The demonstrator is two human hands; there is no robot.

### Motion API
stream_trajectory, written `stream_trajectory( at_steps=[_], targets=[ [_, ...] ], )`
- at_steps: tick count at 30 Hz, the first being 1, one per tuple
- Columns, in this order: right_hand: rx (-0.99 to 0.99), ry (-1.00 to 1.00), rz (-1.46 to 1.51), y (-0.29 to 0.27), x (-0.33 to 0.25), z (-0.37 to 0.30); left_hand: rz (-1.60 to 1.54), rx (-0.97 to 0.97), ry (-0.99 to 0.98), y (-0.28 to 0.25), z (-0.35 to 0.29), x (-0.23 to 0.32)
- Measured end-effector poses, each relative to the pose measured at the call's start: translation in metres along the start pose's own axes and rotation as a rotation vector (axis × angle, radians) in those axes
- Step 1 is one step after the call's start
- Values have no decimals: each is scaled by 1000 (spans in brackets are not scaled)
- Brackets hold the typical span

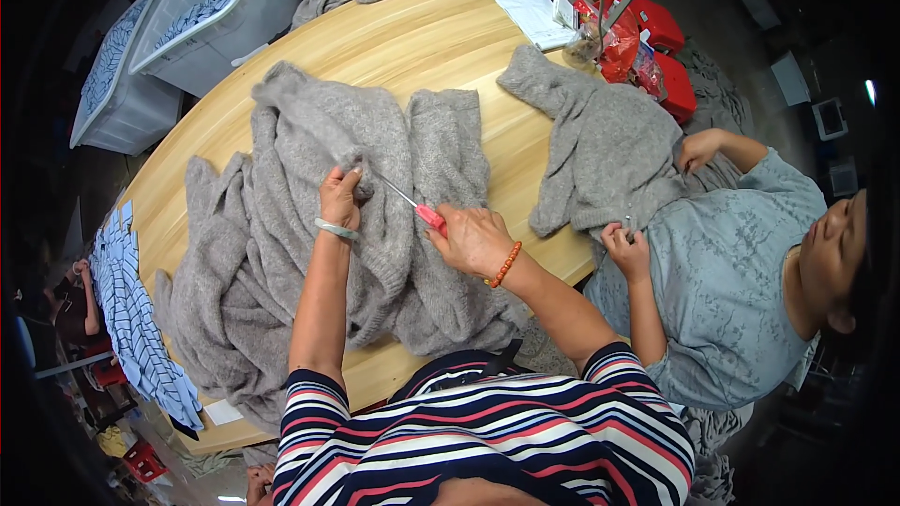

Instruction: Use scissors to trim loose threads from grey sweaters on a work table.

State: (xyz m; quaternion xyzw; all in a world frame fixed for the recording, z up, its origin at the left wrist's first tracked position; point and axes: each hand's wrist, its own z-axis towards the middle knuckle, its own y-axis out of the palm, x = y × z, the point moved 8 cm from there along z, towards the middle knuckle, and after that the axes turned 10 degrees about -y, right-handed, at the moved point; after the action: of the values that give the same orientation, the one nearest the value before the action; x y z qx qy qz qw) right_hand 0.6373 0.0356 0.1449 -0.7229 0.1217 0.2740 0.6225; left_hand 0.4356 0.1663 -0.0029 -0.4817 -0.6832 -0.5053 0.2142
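Observation:
My left hand (340, 197) is closed, pinching the edge of a fuzzy grey knitted sweater (314, 122) between thumb and fingers. In my right hand (473, 241) is a pink-handled tool (430, 217) with a thin, straight metal shaft. Its shaft slants up and left to the pinched knit, and its tip is hidden there. The sweater lies over more grey knitwear (225, 272), heaped to the left and under my forearms. A folded grey knit piece (448, 131) lies just beyond my right hand.
A person at right handles another grey sweater (605, 145) on the round wooden table (412, 37); another person's hands work at the far edge. White bins (211, 47) hold blue patterned cloth. Papers (525, 14), red bags (619, 47) and blue cloth (141, 300) sit around the rim.

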Motion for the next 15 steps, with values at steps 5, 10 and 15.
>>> stream_trajectory(
  at_steps=[5, 10, 15],
  targets=[
    [-40, 24, 17, 4, 2, -5, -40, 19, -65, 0, -6, -3],
    [-41, -17, 23, 5, -3, -9, -10, 27, -66, -1, -4, -11],
    [-108, -79, 26, 10, -15, -9, 167, 23, 24, -37, 10, -13]
  ],
)
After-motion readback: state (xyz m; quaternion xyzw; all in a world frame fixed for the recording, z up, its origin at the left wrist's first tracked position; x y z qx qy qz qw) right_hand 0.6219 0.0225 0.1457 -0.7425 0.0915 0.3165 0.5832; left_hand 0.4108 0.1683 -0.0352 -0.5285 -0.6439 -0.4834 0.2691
